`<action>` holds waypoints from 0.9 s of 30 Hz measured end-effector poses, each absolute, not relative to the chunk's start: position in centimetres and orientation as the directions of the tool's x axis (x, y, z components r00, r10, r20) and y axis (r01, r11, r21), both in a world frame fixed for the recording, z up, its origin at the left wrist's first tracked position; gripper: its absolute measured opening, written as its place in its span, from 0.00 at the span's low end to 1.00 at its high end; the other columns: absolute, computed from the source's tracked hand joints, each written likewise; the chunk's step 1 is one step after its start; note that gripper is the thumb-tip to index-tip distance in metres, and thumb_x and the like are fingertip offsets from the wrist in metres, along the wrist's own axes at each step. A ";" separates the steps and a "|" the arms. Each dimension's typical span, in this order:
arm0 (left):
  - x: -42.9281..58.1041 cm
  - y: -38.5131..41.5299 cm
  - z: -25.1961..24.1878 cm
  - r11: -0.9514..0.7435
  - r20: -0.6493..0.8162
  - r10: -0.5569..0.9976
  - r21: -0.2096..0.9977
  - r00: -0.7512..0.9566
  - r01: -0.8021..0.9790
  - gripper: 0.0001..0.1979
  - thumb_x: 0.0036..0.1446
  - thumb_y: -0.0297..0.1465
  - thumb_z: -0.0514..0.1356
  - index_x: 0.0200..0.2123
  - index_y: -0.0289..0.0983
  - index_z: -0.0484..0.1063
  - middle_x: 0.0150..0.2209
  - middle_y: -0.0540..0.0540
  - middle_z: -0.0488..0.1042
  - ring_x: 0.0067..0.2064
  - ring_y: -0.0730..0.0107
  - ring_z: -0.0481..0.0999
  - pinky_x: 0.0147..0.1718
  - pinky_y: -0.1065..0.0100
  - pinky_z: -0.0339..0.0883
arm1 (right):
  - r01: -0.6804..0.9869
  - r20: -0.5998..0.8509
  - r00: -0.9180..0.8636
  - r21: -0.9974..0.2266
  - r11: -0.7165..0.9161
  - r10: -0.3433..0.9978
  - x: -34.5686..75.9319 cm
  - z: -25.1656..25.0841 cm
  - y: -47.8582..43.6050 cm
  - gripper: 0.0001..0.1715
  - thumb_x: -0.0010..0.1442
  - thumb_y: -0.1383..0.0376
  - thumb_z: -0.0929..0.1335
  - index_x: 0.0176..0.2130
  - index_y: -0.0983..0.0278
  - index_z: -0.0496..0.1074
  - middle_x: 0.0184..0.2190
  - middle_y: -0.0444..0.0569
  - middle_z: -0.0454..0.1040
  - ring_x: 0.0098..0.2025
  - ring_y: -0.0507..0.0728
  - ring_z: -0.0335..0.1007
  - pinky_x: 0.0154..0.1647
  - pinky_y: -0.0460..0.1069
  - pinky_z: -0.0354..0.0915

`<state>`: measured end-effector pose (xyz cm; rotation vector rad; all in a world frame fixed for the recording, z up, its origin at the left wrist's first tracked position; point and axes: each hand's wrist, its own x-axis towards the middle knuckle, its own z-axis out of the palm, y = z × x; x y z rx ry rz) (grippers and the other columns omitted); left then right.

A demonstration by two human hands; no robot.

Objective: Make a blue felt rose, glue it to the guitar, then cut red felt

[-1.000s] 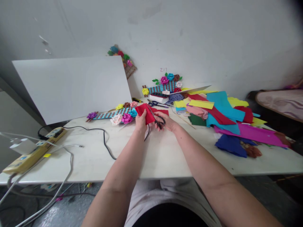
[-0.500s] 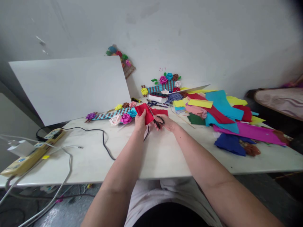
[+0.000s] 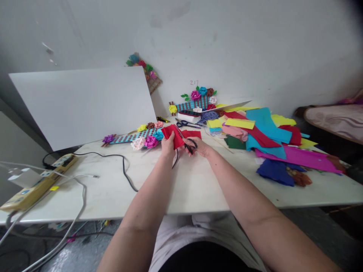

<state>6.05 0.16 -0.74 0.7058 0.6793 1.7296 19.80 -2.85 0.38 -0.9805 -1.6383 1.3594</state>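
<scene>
A folded piece of red paper [image 3: 177, 140] is pinched in my left hand [image 3: 168, 145], above the middle of the table. Black-handled scissors [image 3: 192, 143] are held in my right hand [image 3: 198, 146], their blades pointing up and left along the red paper. Another red piece [image 3: 193, 134] lies just behind the scissors. Left of my left hand rests a blue and brown woven strip [image 3: 130, 136] with paper flowers, among them a magenta flower [image 3: 150, 141].
Colored papers [image 3: 266, 128] are heaped on the right. A second pair of scissors [image 3: 183, 123] and a phone on a white box [image 3: 188, 118] lie behind my hands. A power strip [image 3: 36, 185] with cables is on the left, before a white board [image 3: 85, 105].
</scene>
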 end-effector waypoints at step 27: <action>5.9 0.2 -0.5 -0.246 0.093 0.959 0.744 -0.268 -0.622 0.14 0.42 0.32 0.69 0.32 0.35 0.70 0.27 0.50 0.74 0.26 0.74 0.73 0.33 0.69 0.68 | 0.075 0.096 -0.414 -0.988 0.138 0.905 20.0 0.9 -3.1 0.20 0.56 0.51 0.66 0.39 0.63 0.63 0.16 0.41 0.71 0.12 0.51 0.64 0.08 0.42 0.51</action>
